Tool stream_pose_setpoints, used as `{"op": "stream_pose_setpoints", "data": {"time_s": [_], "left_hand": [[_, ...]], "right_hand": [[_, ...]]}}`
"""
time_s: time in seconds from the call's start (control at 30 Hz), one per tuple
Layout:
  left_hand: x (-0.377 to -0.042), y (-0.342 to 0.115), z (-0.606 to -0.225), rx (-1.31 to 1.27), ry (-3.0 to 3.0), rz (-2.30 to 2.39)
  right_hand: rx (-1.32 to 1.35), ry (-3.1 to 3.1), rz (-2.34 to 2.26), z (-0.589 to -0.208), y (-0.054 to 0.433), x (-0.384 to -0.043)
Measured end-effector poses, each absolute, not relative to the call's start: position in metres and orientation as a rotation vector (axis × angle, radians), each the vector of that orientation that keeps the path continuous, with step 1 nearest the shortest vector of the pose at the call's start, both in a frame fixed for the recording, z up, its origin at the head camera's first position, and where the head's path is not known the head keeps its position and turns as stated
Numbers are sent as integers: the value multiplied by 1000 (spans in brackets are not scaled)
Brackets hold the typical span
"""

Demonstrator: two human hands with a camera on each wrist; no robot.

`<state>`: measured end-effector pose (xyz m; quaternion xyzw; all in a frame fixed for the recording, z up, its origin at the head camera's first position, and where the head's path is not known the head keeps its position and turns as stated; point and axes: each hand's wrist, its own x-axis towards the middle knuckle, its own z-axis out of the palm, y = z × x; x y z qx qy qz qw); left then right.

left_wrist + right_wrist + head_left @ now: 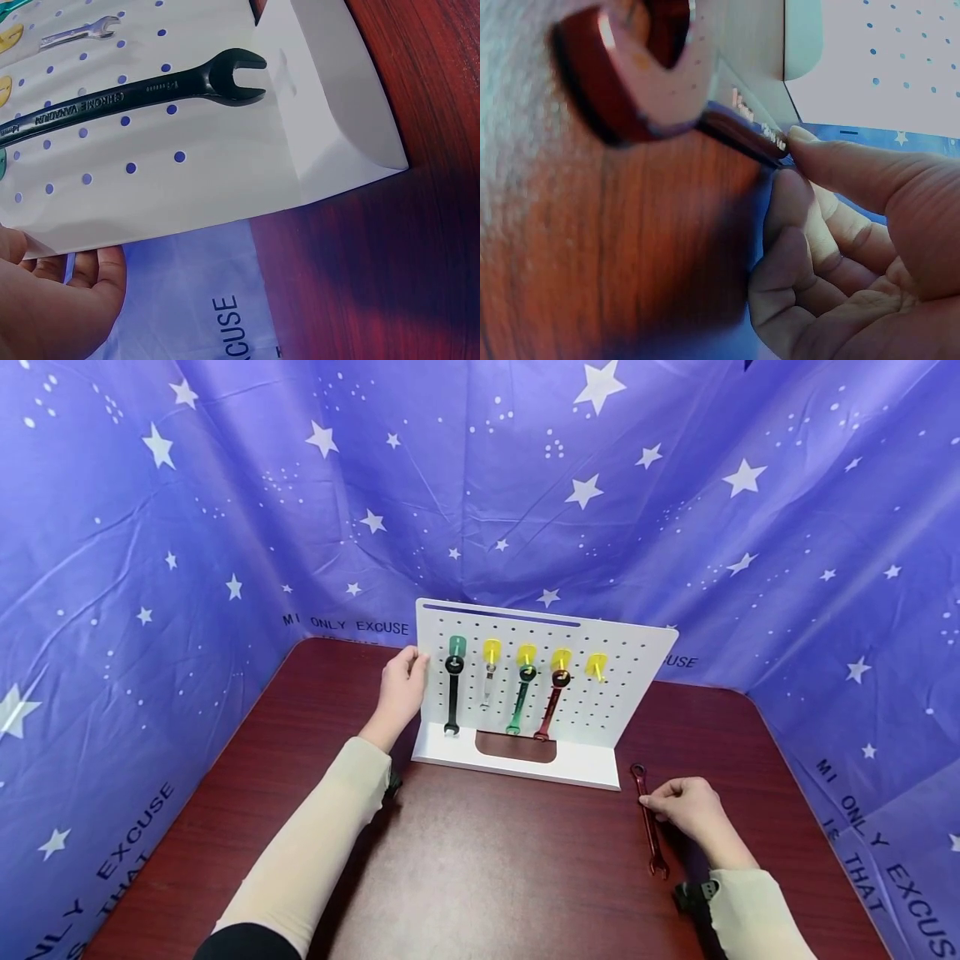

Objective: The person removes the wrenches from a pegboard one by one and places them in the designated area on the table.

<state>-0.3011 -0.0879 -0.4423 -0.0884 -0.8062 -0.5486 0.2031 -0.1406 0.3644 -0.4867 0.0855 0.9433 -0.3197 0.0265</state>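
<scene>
My left hand point(402, 687) grips the left edge of a white pegboard point(630, 668), thumb in front and fingers behind, as the left wrist view shows. With thumb and index finger my right hand point(692, 810) pinches a red combination wrench point(649, 831) by its shaft, to the right of the board. Its open end point(649, 112) points toward the right wrist camera. From hooks on the board hang a black wrench point(453, 697), a small silver wrench point(488, 687), a green wrench point(520, 706) and another red wrench point(552, 708).
A yellow hook point(597, 665) at the board's right end bears nothing. The board's white base point(442, 747) stands on a dark red wooden table point(480, 860). A blue star-printed curtain point(480, 485) surrounds the table at the back and sides.
</scene>
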Motion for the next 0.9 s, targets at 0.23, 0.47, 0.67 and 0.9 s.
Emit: {"op": "stream_pose_setpoints", "data": {"time_s": [0.23, 0.47, 0.67, 0.9], "left_hand": [[-299, -88, -442, -249, -2240, -1546], [-301, -90, -442, -228, -2249, -1530], [-302, -90, -443, -244, -2227, -1565], [-302, -87, -444, -227, -2235, -1578]], "right_hand": [[280, 3025, -1007, -488, 365, -139], [303, 3071, -1085, -487, 364, -141], [283, 3096, -1197, -485, 361, -143], [249, 3003, -1405, -484, 358, -144]]}}
